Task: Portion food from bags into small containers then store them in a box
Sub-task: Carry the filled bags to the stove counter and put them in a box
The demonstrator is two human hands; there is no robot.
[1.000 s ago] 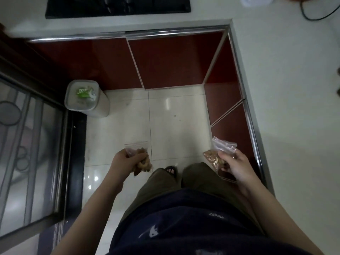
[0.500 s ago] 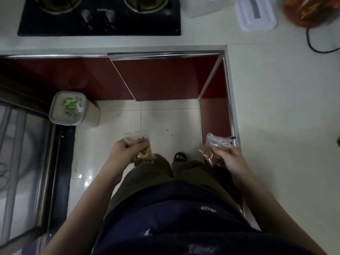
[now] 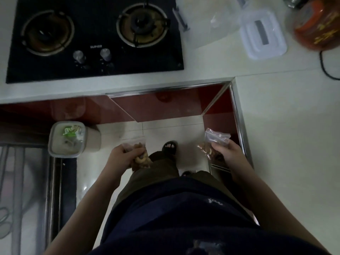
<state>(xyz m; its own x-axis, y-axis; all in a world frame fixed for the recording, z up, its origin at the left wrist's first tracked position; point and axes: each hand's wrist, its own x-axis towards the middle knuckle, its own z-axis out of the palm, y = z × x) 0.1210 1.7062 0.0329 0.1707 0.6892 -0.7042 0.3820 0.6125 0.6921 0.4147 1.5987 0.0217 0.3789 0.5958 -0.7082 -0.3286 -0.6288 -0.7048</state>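
Over the floor in the counter's inside corner, you stand with a small bag in each hand, both held clear of the counter (image 3: 287,144).

Left hand (image 3: 121,159): grip clenched round a clear zip bag of pale curled nuts (image 3: 140,157), probably cashews. The bag hangs over your left leg.

Right hand (image 3: 227,153): grip closed on a second zip bag of darker brown nuts (image 3: 208,150), pinched near its top, just beside the counter's metal-trimmed edge.

On the counter, near the far right corner: a clear lidded box (image 3: 263,34), closed from what shows, and a sheet of clear plastic (image 3: 211,24) between it and the gas hob (image 3: 92,37). A red jar (image 3: 316,24) sits at the far right edge. No small containers can be made out.

On the floor, left: a bin (image 3: 68,138) with scraps in it.

Step in hand, by judgement: bringing the food bags to the work area; portioning not yet begun.

Next move calls for: set both bags on bare counter near the box, free one hand, then open one zip seal while keeping the bag upright so nothing spills.
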